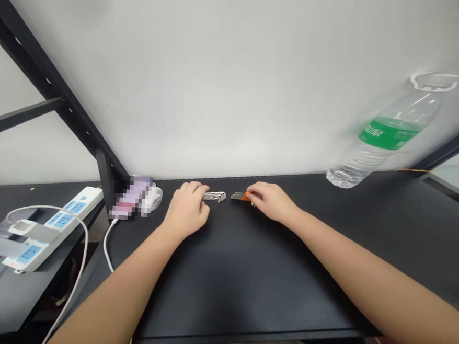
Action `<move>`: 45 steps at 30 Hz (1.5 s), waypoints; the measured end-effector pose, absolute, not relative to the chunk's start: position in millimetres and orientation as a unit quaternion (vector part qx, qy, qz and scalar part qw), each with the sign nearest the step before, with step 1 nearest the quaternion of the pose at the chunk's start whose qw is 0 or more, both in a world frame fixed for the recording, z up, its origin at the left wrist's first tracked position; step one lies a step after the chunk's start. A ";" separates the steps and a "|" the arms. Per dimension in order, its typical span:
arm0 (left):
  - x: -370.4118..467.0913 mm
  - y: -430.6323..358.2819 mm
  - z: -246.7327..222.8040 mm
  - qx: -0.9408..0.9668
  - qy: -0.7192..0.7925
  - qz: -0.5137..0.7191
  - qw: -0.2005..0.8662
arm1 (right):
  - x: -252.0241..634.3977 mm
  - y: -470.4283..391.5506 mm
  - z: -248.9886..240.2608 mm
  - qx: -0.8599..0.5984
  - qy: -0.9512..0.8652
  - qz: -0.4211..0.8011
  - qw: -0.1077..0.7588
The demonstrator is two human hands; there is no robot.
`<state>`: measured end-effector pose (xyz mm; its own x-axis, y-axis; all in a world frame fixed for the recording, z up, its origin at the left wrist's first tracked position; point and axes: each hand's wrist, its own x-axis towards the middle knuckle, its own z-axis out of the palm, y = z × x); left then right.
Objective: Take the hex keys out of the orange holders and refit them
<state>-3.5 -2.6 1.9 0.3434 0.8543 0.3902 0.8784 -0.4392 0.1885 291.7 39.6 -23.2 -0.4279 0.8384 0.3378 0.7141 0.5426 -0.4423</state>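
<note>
Near the wall, my left hand (190, 206) is closed over a bunch of silvery hex keys (215, 195). Their bent ends stick out to the right of the fingers, while the rest of them lies hidden under the hand. A short gap to the right of the keys, my right hand (272, 200) pinches an orange utility knife (246, 196). Its flat metal blade with a slanted tip points left toward the hex keys. Small shiny bits show just below the right fingers, too small to make out. Most of the knife's handle is covered by the hand.
On the black table (238, 277), a large clear bottle (389, 133) with a green label stands at the back right. A blurred-out purplish item (131, 196) and a white cable (108, 247) lie at left. Beyond is a power strip (59, 223) beside a black frame post (62, 87).
</note>
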 end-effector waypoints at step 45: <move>-49.2 43.1 -34.7 -0.686 -0.555 -0.365 -0.298 | 305.3 51.1 -31.3 -0.429 -0.873 0.001 0.231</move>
